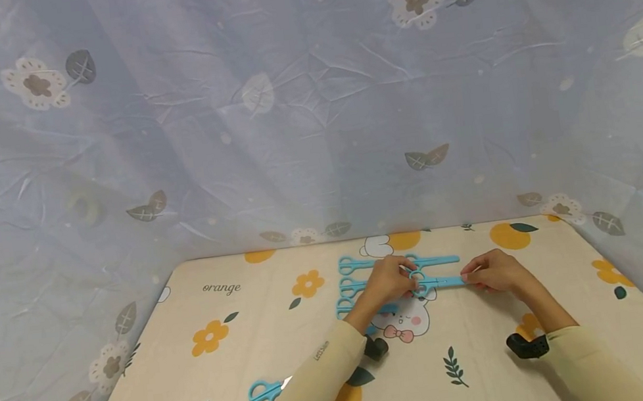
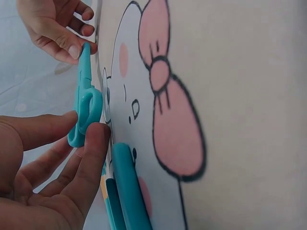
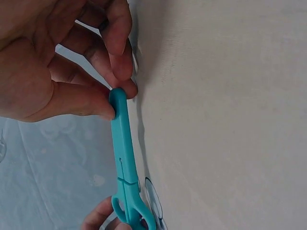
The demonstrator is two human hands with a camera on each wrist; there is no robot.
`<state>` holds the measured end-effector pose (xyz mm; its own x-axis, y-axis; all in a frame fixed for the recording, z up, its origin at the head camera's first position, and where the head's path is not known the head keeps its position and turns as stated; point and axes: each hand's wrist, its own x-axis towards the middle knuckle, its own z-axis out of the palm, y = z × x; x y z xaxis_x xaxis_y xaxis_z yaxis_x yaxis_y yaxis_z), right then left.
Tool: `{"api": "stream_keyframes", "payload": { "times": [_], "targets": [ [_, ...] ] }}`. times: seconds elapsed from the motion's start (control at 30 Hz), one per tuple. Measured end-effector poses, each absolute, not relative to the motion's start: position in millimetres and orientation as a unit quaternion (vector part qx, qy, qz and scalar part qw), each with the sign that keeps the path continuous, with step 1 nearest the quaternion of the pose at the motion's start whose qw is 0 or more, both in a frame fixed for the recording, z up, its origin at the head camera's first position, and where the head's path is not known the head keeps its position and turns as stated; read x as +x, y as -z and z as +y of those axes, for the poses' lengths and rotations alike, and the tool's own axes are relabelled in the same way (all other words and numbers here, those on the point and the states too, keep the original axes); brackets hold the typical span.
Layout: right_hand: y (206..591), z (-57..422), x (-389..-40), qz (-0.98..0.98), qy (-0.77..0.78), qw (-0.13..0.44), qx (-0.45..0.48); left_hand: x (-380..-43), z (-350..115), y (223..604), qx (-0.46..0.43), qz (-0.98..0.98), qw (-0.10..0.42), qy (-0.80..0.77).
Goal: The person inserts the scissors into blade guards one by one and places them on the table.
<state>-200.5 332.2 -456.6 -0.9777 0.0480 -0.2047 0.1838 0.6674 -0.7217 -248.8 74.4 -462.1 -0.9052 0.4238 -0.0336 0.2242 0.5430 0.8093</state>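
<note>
Both hands hold one pair of light blue scissors with a blue sheath over the blades. My left hand pinches the finger loops between thumb and fingers. At the other end, my right hand pinches the sheath tip between thumb and forefinger. The scissors lie crosswise, loops to the left, close over the patterned cloth. Just behind them rests another sheathed pair. Several more blue scissors are stacked in a row left of my left hand, partly covered by that hand and forearm.
A separate pair of scissors lies at the front left, its bare metal blades mostly hidden under my left sleeve. A cream cloth with orange and flower prints covers the table. Grey-blue curtains rise behind and at both sides.
</note>
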Motion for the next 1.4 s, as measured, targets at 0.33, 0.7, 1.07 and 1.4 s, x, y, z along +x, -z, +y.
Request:
{"api": "stream_keyframes", "payload": {
  "times": [0.33,0.7,1.07,1.4],
  "targets": [
    [459,328,-198,0.926,0.367,0.052,0.074,-248,73,460,0.200,0.878,0.117,-0.419],
    [459,329,-196,0.930,0.353,0.053,0.082,-247,66,455,0.226,0.892,0.120,-0.373],
    [458,332,-191,0.933,0.349,0.050,0.075,-244,54,453,0.242,0.888,0.115,-0.373],
    [452,330,-183,0.927,0.369,0.045,0.048,-246,15,437,0.264,0.875,0.096,-0.395]
  ]
}}
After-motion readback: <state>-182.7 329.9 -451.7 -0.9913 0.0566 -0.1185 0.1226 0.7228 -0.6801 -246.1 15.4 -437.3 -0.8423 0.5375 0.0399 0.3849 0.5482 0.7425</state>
